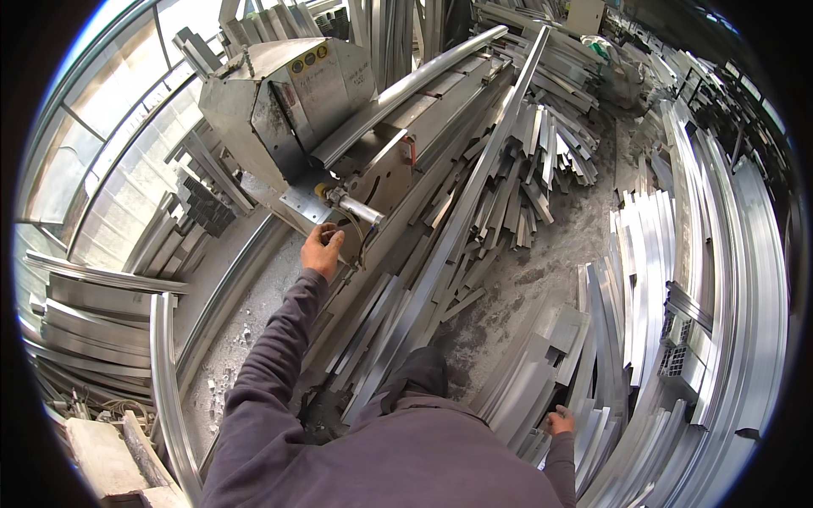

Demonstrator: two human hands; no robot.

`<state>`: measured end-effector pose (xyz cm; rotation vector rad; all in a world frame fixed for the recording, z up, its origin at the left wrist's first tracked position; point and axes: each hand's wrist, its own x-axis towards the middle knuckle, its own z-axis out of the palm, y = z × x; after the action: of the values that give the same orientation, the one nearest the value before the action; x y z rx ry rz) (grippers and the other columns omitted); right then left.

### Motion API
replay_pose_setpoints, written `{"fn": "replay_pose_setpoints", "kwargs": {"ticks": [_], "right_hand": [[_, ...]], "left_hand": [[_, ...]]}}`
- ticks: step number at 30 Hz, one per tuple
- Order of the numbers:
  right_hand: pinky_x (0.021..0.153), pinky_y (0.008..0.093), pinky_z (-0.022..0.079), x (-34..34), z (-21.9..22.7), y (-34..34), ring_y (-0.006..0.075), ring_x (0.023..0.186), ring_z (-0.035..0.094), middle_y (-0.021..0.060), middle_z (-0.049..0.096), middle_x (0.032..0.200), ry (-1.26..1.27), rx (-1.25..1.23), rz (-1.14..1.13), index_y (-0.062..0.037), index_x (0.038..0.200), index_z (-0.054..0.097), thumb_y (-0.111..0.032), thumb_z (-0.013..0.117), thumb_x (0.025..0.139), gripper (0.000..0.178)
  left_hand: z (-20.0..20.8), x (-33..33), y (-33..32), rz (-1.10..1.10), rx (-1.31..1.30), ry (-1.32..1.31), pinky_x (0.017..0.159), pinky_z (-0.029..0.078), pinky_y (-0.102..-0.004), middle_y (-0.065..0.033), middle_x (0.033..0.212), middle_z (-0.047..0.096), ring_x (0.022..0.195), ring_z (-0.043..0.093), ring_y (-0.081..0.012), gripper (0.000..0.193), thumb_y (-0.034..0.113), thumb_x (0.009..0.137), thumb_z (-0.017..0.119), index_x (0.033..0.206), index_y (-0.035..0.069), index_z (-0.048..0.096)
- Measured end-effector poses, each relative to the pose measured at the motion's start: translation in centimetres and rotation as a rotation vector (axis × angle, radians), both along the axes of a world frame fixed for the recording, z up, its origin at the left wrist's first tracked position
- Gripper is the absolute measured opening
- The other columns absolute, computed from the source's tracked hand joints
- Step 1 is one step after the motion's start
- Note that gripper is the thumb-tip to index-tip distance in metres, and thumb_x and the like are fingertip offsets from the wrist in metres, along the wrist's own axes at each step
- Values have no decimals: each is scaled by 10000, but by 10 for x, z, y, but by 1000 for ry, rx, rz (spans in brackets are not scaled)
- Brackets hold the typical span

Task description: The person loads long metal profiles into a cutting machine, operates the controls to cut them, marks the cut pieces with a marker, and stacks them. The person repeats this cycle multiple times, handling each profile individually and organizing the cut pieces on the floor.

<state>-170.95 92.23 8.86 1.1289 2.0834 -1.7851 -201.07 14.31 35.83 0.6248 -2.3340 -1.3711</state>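
Note:
My left hand reaches to the near edge of a saw-like machine with a large grey metal housing. Its fingers are bent and drawn together at the edge, below a silver clamp cylinder; what they hold, if anything, is hidden. A long aluminium profile lies along the machine's bed, one end under the housing. My right hand hangs low at my right side, fingers curled in with nothing visible in them, over stacked aluminium profiles. A second long profile runs alongside the machine toward my feet.
Loose offcuts are heaped on the floor beyond the long profile. Tall stacks of bright profiles line the right. More profiles and a pale block lie at left. Metal chips litter the floor near the machine.

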Motion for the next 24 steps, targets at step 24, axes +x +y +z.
{"fn": "replay_pose_setpoints", "kwargs": {"ticks": [24], "right_hand": [[611, 460, 576, -376, 54, 134, 278, 709, 717, 146, 735, 831, -451, 148, 16, 6, 1303, 692, 1, 780, 804, 506]], "left_hand": [[-78, -430, -218, 521, 212, -375, 967, 562, -481, -219, 1286, 749, 1107, 716, -372, 586, 383, 984, 813, 1330, -78, 706]]}}
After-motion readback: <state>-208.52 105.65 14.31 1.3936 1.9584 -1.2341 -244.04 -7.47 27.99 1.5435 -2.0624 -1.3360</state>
